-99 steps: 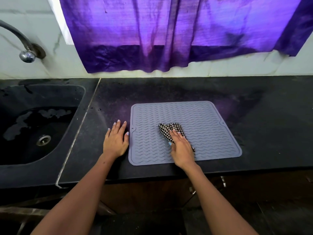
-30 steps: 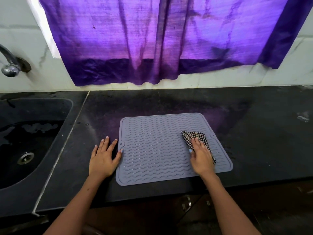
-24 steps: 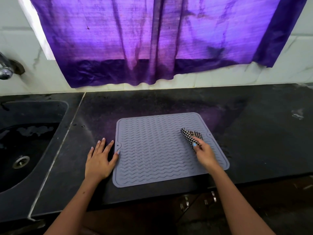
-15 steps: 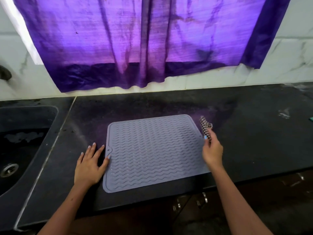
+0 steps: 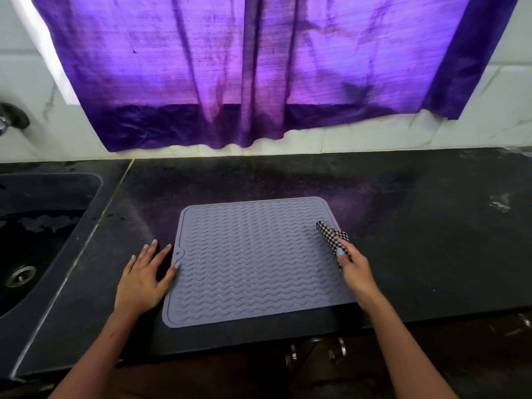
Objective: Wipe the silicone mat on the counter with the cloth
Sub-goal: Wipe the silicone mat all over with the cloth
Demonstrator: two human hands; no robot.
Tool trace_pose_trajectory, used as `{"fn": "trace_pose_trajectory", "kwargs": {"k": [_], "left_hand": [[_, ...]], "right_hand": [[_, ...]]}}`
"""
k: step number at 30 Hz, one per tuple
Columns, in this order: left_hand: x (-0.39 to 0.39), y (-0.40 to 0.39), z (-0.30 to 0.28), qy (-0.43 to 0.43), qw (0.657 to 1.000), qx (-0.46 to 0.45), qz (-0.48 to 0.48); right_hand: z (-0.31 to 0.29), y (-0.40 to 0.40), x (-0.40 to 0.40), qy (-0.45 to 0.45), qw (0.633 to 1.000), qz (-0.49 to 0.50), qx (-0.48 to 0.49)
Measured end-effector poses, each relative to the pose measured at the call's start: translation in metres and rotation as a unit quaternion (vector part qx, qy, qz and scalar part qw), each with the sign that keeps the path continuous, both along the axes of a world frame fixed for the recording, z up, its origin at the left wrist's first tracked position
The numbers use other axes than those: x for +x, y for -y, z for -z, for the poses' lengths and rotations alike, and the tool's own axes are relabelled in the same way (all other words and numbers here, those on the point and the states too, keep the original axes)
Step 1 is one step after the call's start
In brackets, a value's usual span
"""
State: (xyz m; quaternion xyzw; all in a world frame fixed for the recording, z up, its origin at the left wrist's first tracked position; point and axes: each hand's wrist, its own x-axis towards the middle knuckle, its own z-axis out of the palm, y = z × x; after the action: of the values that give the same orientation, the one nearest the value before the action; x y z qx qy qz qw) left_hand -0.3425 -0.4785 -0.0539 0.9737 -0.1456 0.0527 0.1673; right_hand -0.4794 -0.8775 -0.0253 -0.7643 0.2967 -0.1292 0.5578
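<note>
A grey silicone mat (image 5: 253, 254) with wavy ridges lies flat on the black counter (image 5: 417, 240), near its front edge. My right hand (image 5: 355, 273) grips a black-and-white checked cloth (image 5: 331, 234) at the mat's right edge; the cloth sticks out forward past my fingers. My left hand (image 5: 144, 279) rests flat on the counter against the mat's left edge, fingers spread, thumb tip touching the mat.
A black sink (image 5: 31, 243) with a metal drain (image 5: 20, 275) is set into the counter at the left, a tap base (image 5: 11, 118) on the wall above it. A purple curtain (image 5: 259, 70) hangs over the white tiled wall behind.
My right hand has dragged the cloth from the mat's middle to its right edge and bunched it up in its grip. My left hand has stayed at the mat's left edge.
</note>
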Motion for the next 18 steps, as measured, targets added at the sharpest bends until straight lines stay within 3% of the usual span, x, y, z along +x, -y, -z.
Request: {"fn": "trace_pose_trajectory", "kwargs": {"k": [2, 4, 7, 10, 12, 14, 18], "left_hand": [[0.0, 0.0, -0.001, 0.0, 1.0, 0.0, 0.0], [-0.001, 0.0, -0.001, -0.002, 1.0, -0.001, 0.0], [-0.003, 0.002, -0.002, -0.001, 1.0, -0.002, 0.0], [-0.001, 0.001, -0.003, -0.001, 1.0, -0.001, 0.001], [0.0, 0.001, -0.001, 0.0, 1.0, 0.003, 0.001], [-0.001, 0.001, -0.001, 0.001, 1.0, 0.005, 0.002], [-0.001, 0.002, -0.001, 0.0, 1.0, 0.005, -0.001]], "right_hand": [[-0.012, 0.006, 0.003, 0.064, 0.979, 0.066, 0.18], [-0.023, 0.01, 0.003, 0.113, 0.95, 0.157, 0.243], [-0.037, 0.002, -0.01, 0.084, 0.976, 0.189, 0.072], [-0.026, -0.016, -0.027, 0.031, 0.986, 0.079, -0.144], [-0.007, -0.028, -0.032, -0.058, 0.959, -0.022, -0.277], [0.007, -0.033, -0.033, -0.133, 0.907, -0.078, -0.391], [-0.007, -0.026, -0.026, -0.192, 0.884, -0.111, -0.413]]}}
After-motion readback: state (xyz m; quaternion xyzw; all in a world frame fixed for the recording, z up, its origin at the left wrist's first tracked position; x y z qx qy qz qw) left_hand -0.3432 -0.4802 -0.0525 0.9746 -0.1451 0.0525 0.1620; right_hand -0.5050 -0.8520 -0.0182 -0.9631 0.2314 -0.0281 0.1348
